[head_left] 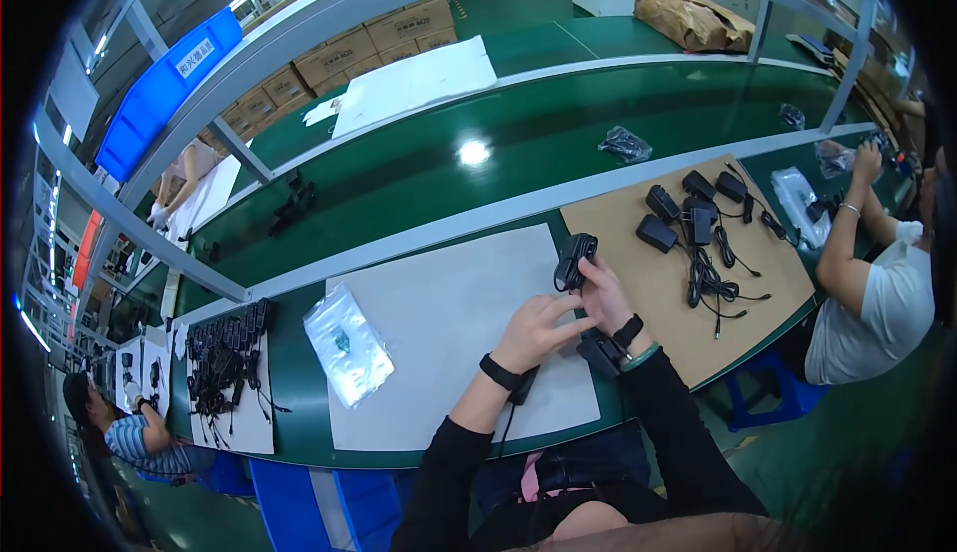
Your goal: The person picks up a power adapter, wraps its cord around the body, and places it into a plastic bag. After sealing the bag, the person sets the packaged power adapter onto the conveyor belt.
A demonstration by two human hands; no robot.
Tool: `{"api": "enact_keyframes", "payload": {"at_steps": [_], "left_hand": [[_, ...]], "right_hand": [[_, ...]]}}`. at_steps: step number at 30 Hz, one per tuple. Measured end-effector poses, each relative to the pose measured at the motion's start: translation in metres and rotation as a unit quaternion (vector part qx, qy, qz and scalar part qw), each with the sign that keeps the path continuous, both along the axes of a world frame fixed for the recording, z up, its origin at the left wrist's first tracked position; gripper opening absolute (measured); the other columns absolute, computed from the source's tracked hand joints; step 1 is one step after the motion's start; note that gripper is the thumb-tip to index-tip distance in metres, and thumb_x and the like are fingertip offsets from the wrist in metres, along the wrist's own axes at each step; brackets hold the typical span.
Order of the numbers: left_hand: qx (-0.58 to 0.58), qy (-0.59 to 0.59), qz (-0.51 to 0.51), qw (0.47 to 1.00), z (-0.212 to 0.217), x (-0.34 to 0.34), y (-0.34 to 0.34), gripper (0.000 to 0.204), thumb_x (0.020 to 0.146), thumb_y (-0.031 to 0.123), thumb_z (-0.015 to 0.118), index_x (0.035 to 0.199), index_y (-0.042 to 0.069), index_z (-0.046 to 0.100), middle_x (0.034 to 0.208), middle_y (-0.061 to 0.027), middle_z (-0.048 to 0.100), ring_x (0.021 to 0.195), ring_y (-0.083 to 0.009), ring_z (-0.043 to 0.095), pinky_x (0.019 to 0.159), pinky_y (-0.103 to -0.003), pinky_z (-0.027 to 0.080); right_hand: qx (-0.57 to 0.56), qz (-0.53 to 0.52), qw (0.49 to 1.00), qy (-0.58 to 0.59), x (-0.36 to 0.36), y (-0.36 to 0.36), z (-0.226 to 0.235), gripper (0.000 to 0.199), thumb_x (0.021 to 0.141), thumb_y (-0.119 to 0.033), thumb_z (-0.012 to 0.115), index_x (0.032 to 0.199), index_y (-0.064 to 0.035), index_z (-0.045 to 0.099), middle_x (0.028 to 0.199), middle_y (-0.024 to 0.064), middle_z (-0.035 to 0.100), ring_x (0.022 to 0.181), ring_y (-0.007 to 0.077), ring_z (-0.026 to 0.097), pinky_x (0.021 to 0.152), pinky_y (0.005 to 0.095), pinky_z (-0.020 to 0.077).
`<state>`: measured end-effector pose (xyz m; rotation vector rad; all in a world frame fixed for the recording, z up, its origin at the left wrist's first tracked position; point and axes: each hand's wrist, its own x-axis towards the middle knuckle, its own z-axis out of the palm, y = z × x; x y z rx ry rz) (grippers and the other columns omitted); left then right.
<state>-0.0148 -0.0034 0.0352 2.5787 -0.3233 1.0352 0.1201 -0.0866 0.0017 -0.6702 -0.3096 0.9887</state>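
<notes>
Head-worn fisheye looking down across green bench [296, 363]

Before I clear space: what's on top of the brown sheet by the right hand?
On the brown sheet lie several black power adapters and their black cables, some coiled. The surface beneath them is covered, and the right hand hides part of the sheet's left edge.

We see the right hand [606, 301] hiding part of its black power adapter [578, 253]. The dark rim crops the co-worker [877, 303] at right.

A blue bin [164, 99] sits left of stacked cartons [334, 57].
</notes>
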Motion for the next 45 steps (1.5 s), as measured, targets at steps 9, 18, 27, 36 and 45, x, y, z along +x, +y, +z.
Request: {"api": "enact_keyframes", "payload": {"at_steps": [9,18,27,36,45], "left_hand": [[-0.416,-0.02,0.073,0.906,-0.02,0.001,0.005,0.019,0.074,0.001,0.065,0.092,0.009,0.064,0.087,-0.0043,0.062,0.067,-0.0111,0.056,0.059,-0.022,0.046],[-0.541,0.044,0.154,0.826,-0.033,0.004,0.015,0.017,0.08,0.007,0.064,0.097,0.004,0.062,0.079,-0.0012,0.063,0.057,-0.003,0.05,0.05,-0.019,0.04],[-0.305,0.062,0.274,0.91,-0.014,0.006,0.001,0.02,0.077,0.014,0.064,0.097,0.016,0.065,0.077,0.0025,0.062,0.05,-0.0114,0.052,0.046,-0.024,0.041],[-0.184,0.046,0.281,0.941,-0.027,0.007,0.003,0.021,0.078,0.021,0.064,0.098,0.02,0.065,0.073,0.0013,0.06,0.055,-0.0172,0.058,0.046,-0.028,0.044],[-0.304,0.038,0.269,0.913,-0.016,0.002,0.019,0.026,0.079,0.014,0.063,0.105,0.01,0.062,0.109,-0.008,0.061,0.087,-0.0203,0.062,0.066,-0.028,0.05]], "right_hand": [[-0.012,0.028,0.997,-0.072,-0.001,0.006,-0.009,0.046,0.087,-0.013,0.056,0.13,-0.0057,0.04,0.116,0.0057,0.052,0.101,0.0143,0.052,0.087,0.0278,0.0429],[-0.07,-0.024,0.955,-0.287,-0.018,0.008,0.007,0.064,0.087,-0.009,0.055,0.142,-0.0051,0.022,0.126,0.0059,0.045,0.107,0.0118,0.048,0.094,0.0269,0.037],[-0.069,-0.062,0.962,-0.256,-0.017,0.015,-0.014,0.037,0.09,-0.008,0.051,0.125,-0.0004,0.043,0.111,0.0033,0.054,0.098,0.0099,0.051,0.085,0.0239,0.0413],[-0.105,-0.067,0.962,-0.244,-0.017,0.013,-0.011,0.03,0.09,-0.01,0.053,0.118,-0.0001,0.049,0.097,0.002,0.059,0.085,0.0074,0.054,0.076,0.0218,0.0445],[-0.114,-0.081,0.943,-0.301,-0.018,0.012,-0.014,0.032,0.089,-0.011,0.054,0.119,0.0009,0.048,0.097,0.0031,0.06,0.084,0.007,0.055,0.075,0.0213,0.0446]]}}
